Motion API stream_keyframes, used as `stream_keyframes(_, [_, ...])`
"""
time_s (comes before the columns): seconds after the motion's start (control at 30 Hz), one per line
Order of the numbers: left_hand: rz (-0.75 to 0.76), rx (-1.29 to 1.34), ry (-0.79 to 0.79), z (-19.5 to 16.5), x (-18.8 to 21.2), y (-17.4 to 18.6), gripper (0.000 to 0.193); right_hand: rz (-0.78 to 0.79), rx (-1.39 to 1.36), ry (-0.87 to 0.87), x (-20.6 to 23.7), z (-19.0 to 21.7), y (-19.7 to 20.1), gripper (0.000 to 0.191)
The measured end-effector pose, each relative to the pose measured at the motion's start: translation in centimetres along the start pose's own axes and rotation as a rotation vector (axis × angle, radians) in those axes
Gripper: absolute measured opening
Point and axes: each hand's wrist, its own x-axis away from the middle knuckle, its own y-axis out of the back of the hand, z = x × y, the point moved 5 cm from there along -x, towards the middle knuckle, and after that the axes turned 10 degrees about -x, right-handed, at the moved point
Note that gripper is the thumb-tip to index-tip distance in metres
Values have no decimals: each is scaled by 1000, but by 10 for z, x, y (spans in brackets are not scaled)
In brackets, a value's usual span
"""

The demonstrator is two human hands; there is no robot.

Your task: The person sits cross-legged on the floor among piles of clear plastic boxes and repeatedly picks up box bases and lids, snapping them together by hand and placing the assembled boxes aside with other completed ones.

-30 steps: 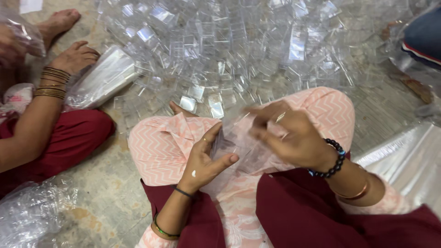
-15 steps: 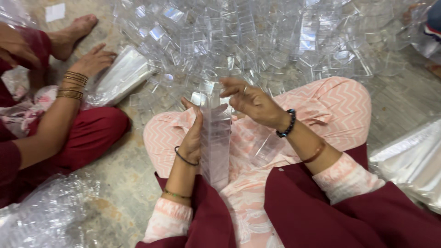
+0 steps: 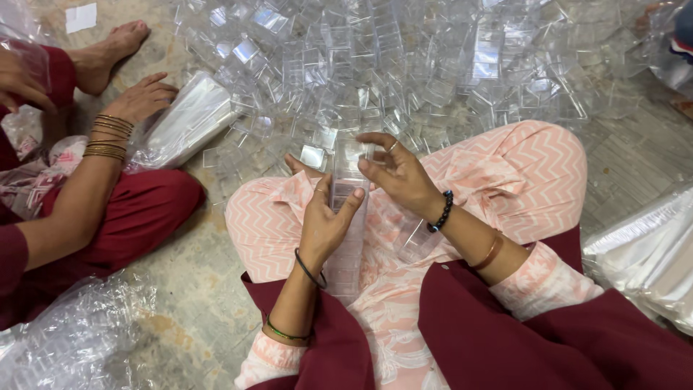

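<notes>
I sit cross-legged on the floor. A long stack of clear plastic boxes (image 3: 345,249) lies along my lap, and my left hand (image 3: 325,220) grips it near its top end, thumb on one side and fingers on the other. My right hand (image 3: 395,172) pinches a small clear box (image 3: 351,153) at the stack's far end, fingers curled around it. A big heap of loose clear plastic boxes (image 3: 404,65) covers the floor just past my knees.
A person in red sits at my left, one hand (image 3: 141,97) resting on a packet of flat clear sheets (image 3: 189,123). Crumpled plastic wrap (image 3: 68,339) lies at the lower left. More flat packets (image 3: 650,253) lie at the right on the stone floor.
The stack has come down from upright to lying along my lap. My right hand has moved from the side of it to its far end.
</notes>
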Motion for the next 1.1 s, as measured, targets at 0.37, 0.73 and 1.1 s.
stream_keyframes(0.37, [131, 24, 107, 0, 1, 10, 47, -28, -164, 195, -4, 30, 11, 50])
stream_keyframes(0.73, [236, 55, 91, 21, 0, -8, 61, -48, -45, 124, 9, 28, 5, 48])
stream_keyframes(1.1, [242, 150, 81, -12, 8, -9, 54, 33, 38, 156, 14, 51, 5, 39])
